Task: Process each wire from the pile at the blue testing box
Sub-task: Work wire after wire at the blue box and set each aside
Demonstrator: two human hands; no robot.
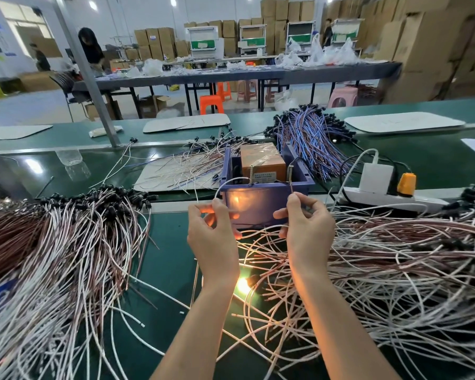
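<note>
Left hand point(213, 231) pinches a white wire end point(225, 184), right hand point(307, 224) pinches a brownish wire end point(291, 188), both at the blue testing box point(258, 205).

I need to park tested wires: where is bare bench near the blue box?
Bare green bench runs between the left wire pile and the left hand. Right of the blue testing box, the power strip and right wire pile crowd it.

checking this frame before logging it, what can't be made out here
Head view:
- Label inside blue testing box: print too small.
- Box's lower front: partly behind left hand and right hand.
- Light between forearms: shape lost in glare.
- Left wire pile: cut off by left edge.
</note>
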